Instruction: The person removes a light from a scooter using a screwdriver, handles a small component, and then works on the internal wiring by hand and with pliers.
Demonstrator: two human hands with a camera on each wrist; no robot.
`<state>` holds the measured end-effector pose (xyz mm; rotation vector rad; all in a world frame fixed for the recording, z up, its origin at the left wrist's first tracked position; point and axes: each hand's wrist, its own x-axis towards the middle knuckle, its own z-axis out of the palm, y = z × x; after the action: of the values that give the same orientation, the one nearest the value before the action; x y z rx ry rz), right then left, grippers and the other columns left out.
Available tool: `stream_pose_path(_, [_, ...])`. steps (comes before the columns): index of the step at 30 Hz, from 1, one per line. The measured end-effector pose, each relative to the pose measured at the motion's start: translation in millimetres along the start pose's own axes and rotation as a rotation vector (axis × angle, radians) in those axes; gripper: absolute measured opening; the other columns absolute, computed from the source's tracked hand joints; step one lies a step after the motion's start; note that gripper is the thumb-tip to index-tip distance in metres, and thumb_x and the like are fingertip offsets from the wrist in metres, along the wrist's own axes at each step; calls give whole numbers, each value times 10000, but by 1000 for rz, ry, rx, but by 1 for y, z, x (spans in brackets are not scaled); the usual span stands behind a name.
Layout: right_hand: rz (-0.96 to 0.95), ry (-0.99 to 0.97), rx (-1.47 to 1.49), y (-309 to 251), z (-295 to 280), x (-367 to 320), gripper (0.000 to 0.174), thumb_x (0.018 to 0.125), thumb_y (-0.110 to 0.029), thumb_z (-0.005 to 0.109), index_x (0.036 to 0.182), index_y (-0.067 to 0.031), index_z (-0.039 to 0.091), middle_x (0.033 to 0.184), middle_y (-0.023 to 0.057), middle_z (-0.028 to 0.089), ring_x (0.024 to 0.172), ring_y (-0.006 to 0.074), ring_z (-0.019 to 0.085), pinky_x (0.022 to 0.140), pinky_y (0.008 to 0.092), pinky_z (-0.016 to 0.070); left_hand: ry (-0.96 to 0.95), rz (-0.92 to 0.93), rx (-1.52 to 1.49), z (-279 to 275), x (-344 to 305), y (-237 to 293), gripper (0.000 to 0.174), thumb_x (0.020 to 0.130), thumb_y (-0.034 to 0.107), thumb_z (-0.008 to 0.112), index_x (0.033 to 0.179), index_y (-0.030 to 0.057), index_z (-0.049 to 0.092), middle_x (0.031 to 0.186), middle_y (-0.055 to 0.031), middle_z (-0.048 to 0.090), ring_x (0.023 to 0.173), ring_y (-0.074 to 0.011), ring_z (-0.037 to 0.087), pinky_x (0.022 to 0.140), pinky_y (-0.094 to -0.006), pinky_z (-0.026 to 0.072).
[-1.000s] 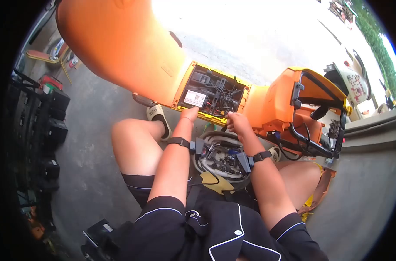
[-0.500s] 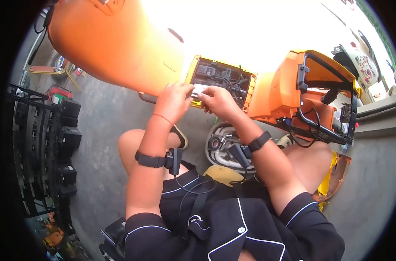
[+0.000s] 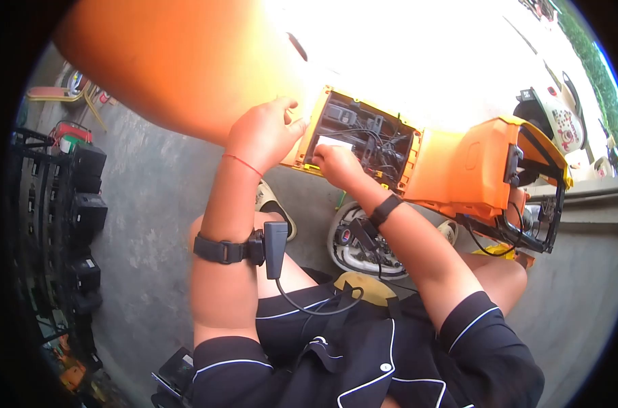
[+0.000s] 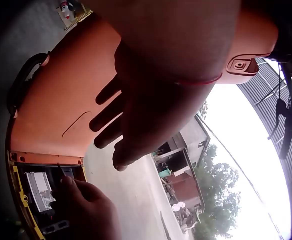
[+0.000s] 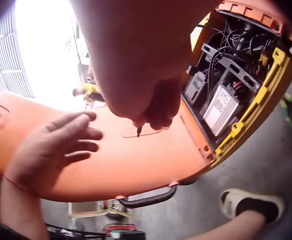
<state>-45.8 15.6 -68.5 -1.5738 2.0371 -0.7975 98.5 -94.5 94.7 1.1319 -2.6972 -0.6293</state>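
Observation:
My right hand (image 3: 339, 166) is above the near left part of an open yellow-rimmed compartment (image 5: 236, 129) in the orange vehicle body. Its fingertips pinch a small, thin dark piece (image 5: 138, 132) that points out below them; its kind cannot be told. Inside the compartment are black cables (image 5: 234, 37), a slotted metal bracket (image 5: 241, 74) and a silver box with a white label (image 5: 221, 109). My left hand (image 3: 260, 132) hovers over the long orange panel (image 5: 106, 165) with its fingers loosely bent and nothing in them.
A pale oval tray (image 3: 337, 253) of parts stands on the floor between my legs. An orange front section with a dark frame (image 3: 499, 163) is to the right. Black boxes (image 3: 88, 211) on a rack line the left side. A decorated white scooter (image 3: 560, 115) stands far right.
Half a second ago both hands were close together over the compartment. They have since separated, the left going up and left over the orange panel. Earlier both were at the compartment's near edge.

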Motion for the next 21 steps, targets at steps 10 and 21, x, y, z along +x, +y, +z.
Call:
stream_pose_path(10, [-100, -185, -247, 36, 66, 37, 188, 948, -187, 562, 923, -19, 643, 910, 209, 687, 912, 412, 669, 816, 499, 527, 42, -226, -346, -25, 2, -34, 456, 909, 333, 661, 1217, -2, 688, 1115, -227, 721, 1049, -349, 691, 957, -403, 528])
stream_pose_path(21, [-284, -353, -518, 10, 60, 55, 85, 825, -48, 600, 875, -32, 666, 883, 183, 721, 870, 359, 720, 767, 451, 573, -4, -210, -298, -22, 2, -35, 478, 915, 300, 668, 1260, -30, 654, 1080, -236, 719, 936, -304, 717, 852, -376, 570])
